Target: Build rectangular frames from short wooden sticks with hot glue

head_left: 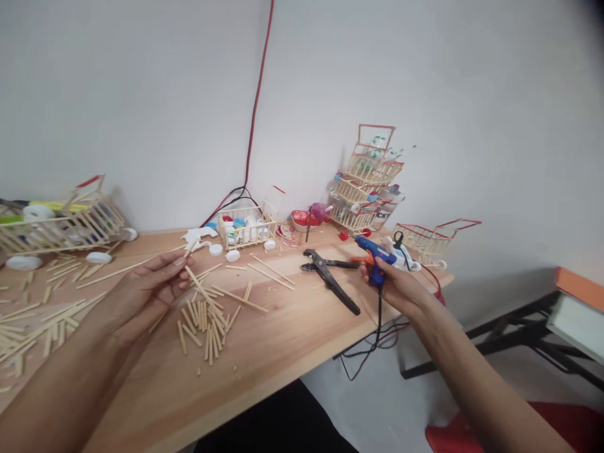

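Note:
My left hand pinches a thin wooden stick between thumb and fingers, above the left part of the table. Below it lies a heap of short cut wooden sticks. In my right hand is a blue hot glue gun with an orange trigger, its nozzle pointing up and to the left. A black cord hangs from its handle past the table edge. Black-handled pliers lie on the wood with jaws apart, just left of the glue gun.
Small stick-built carts stand along the wall: one at far left, one at centre, a stack and one at right. A red bowl and white caps sit nearby. The table's front edge runs diagonally.

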{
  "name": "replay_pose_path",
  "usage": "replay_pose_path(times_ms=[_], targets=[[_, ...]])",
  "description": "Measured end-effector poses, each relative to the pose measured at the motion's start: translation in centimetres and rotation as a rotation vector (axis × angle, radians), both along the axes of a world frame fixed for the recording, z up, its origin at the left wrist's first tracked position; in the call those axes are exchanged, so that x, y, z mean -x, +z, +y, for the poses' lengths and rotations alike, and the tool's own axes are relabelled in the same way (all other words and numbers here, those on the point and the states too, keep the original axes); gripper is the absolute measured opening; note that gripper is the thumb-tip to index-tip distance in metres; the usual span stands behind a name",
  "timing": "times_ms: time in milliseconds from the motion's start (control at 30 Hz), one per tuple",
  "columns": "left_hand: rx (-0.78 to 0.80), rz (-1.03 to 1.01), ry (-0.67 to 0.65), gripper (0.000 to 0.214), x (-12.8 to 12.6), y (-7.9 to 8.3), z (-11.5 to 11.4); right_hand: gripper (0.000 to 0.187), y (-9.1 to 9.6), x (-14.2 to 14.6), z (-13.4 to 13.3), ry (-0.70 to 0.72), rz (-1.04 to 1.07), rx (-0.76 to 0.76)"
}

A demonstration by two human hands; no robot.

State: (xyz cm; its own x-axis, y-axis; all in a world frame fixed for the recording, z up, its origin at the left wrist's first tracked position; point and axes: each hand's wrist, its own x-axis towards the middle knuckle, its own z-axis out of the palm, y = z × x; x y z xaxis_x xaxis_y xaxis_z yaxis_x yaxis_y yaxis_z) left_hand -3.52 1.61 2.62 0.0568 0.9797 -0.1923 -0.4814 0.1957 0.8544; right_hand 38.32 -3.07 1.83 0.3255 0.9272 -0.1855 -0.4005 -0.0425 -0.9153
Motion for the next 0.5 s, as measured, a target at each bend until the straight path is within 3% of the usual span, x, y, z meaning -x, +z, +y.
replay_pose_path(times_ms=[167, 367, 500], targets=[[-0.008, 0.026, 0.009, 0.022, 0.2, -0.3, 0.2, 0.006, -1.2, -1.5, 0.5, -0.033, -0.037, 0.0], [-0.013, 0.051, 0.086, 0.02, -0.1, -0.8, 0.6, 0.012, -2.2, -1.9, 1.2, -0.252, 0.005, -0.009], [-0.008, 0.034, 0.085, 0.02, -0.2, -0.7, 0.5, 0.013, -2.8, -2.5, 0.3, -0.227, -0.014, -0.002]])
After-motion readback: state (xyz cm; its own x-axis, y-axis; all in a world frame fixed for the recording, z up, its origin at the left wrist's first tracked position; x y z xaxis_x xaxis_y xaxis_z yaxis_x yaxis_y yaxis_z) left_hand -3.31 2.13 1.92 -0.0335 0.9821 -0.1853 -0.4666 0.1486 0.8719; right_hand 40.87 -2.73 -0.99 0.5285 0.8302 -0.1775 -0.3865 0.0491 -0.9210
